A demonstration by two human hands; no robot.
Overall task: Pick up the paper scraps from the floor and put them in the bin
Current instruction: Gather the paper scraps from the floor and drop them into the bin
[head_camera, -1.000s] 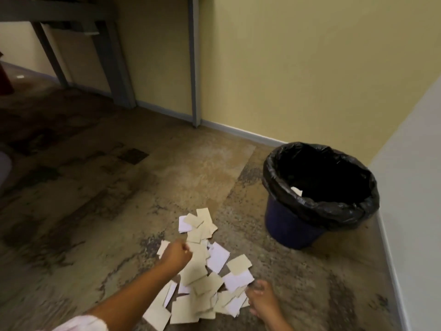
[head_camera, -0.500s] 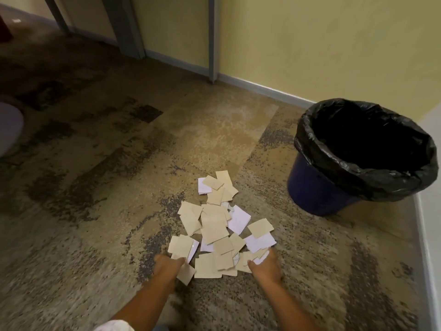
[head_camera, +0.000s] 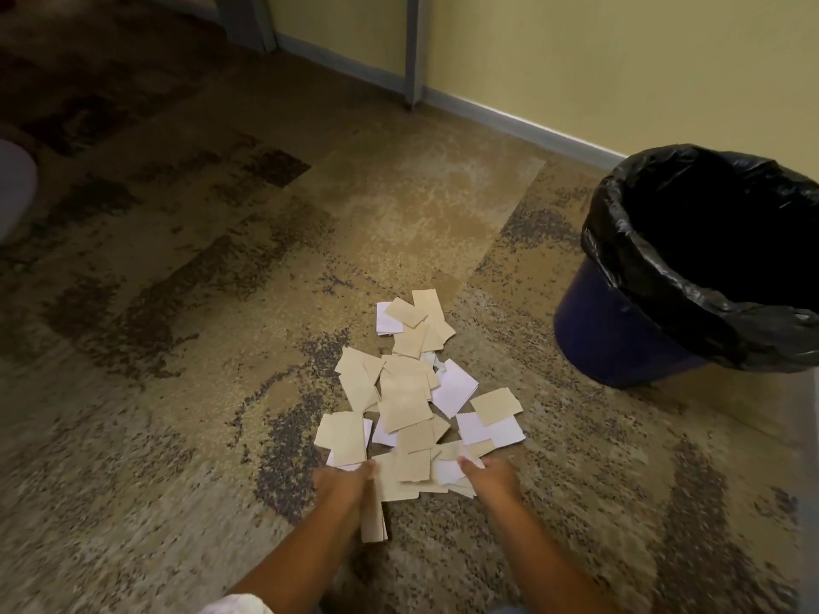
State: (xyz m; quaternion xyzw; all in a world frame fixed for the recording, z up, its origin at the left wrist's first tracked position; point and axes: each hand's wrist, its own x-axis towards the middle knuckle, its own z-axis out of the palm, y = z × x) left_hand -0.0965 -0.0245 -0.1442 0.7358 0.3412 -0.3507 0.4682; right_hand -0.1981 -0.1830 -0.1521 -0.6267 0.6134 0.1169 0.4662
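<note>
A loose pile of tan and white paper scraps (head_camera: 405, 401) lies on the patterned carpet in front of me. My left hand (head_camera: 343, 480) is at the pile's near left edge, closed on a small stack of tan scraps that sticks out below it. My right hand (head_camera: 492, 478) is at the near right edge, thumb on top of a white scrap and fingers tucked under it. The bin (head_camera: 616, 347), blue with a black liner (head_camera: 638, 268), stands to the right of the pile, apart from it. Its inside is dark.
A yellow wall with a grey skirting board (head_camera: 509, 121) runs behind the bin. A grey metal leg (head_camera: 412, 51) and a wider post (head_camera: 246, 19) stand at the back. A pale rounded object (head_camera: 13, 188) sits at the left edge.
Both hands have drawn back to the pile's near edge and come closer together, closing on scraps there. The view has dropped toward the floor, with the bin shifting right.
</note>
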